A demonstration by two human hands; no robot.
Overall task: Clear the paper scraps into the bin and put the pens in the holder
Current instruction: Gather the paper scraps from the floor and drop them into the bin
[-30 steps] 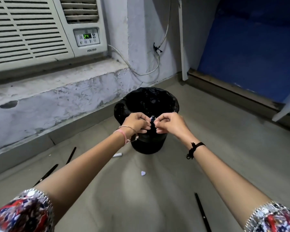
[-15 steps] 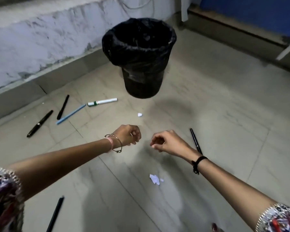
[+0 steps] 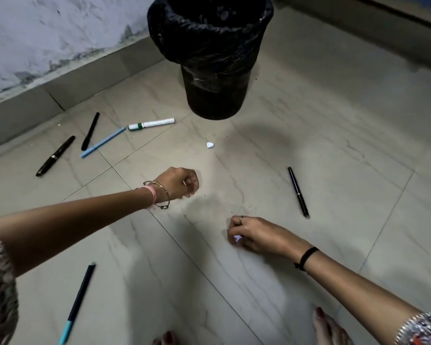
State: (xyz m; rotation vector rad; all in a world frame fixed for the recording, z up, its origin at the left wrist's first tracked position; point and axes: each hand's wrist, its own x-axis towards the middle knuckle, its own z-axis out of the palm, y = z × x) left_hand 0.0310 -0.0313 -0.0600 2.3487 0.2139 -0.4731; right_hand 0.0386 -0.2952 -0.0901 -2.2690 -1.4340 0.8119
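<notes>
A black bin (image 3: 210,53) lined with a black bag stands on the tiled floor at the top centre. My right hand (image 3: 256,235) is low on the floor with its fingers closed over a white paper scrap (image 3: 237,239). My left hand (image 3: 182,183) hovers above the floor with its fingers curled and nothing visible in them. Another small white scrap (image 3: 210,145) lies between my left hand and the bin. Pens lie scattered: a white marker (image 3: 151,124), a light blue pen (image 3: 102,142), two black pens (image 3: 90,131) (image 3: 55,156), a black pen (image 3: 298,191) at right, a dark pen with a teal tip (image 3: 77,302) at lower left.
A grey wall skirting (image 3: 60,95) runs along the upper left behind the pens. A dark ledge (image 3: 383,28) crosses the top right. My bare toes (image 3: 326,324) show at the bottom edge. No pen holder is in view.
Both hands left the bin's rim and came down towards the floor. My right hand dropped onto the white scrap and closed on it. The view tilted downward.
</notes>
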